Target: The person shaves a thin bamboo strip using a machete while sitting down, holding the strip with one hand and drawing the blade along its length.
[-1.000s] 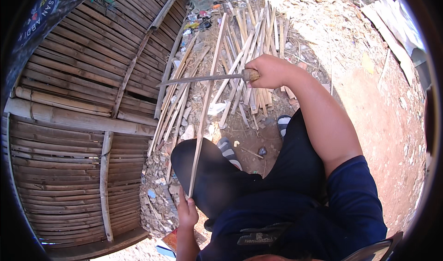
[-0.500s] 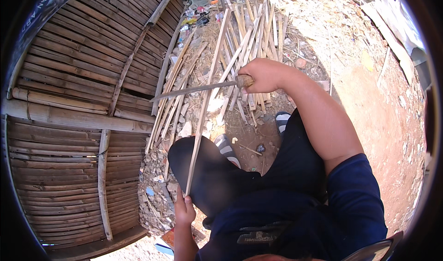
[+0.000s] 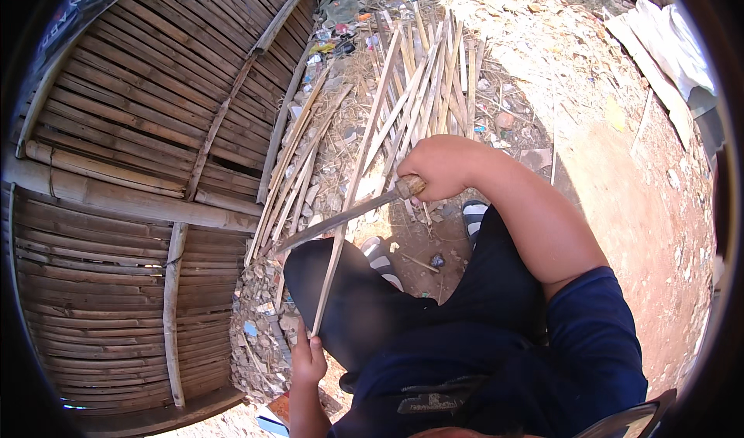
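My left hand (image 3: 309, 358) is closed around the near end of a long, thin wooden or bamboo strip (image 3: 359, 163). The strip slants away from me across my left knee toward the pile ahead. In my right hand (image 3: 440, 167) is the wooden handle of a machete-like knife, gripped in a fist. Its long dark blade (image 3: 333, 222) points left and a little toward me, lying across the strip just beyond my knee. Whether the edge bites into the strip I cannot tell.
A heap of pale strips (image 3: 434, 74) lies ahead, with more strips (image 3: 291, 167) beside the slatted bamboo wall (image 3: 116, 120) on my left. Rubble and litter cover the ground. My sandalled feet (image 3: 380, 260) are below. At the far right lies white sheeting (image 3: 668, 47).
My right hand has drawn the knife toward me along the strip, and its blade now slants more toward my left knee. My left hand keeps its hold near the same place.
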A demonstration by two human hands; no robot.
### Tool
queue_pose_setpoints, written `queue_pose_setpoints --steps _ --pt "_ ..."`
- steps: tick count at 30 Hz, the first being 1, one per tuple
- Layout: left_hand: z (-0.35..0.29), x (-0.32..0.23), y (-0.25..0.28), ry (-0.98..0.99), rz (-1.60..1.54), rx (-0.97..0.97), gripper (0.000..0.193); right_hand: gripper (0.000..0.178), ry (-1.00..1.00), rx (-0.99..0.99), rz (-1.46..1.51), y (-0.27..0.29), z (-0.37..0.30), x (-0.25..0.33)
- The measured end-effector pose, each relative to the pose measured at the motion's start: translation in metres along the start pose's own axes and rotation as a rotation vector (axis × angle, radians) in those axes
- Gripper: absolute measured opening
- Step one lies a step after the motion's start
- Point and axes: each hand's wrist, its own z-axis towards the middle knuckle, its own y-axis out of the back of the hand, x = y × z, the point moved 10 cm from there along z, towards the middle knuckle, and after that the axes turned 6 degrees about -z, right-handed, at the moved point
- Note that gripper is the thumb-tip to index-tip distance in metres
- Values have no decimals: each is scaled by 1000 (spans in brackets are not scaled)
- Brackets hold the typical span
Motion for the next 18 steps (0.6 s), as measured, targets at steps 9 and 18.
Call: queue_pose_setpoints --steps 9,18 --pt "0 2 1 38 -59 26 72 34 -206 -256 117 30 -8 -61" --pt "-1 1 0 10 -54 -5 70 32 -36 -40 93 4 3 -19"
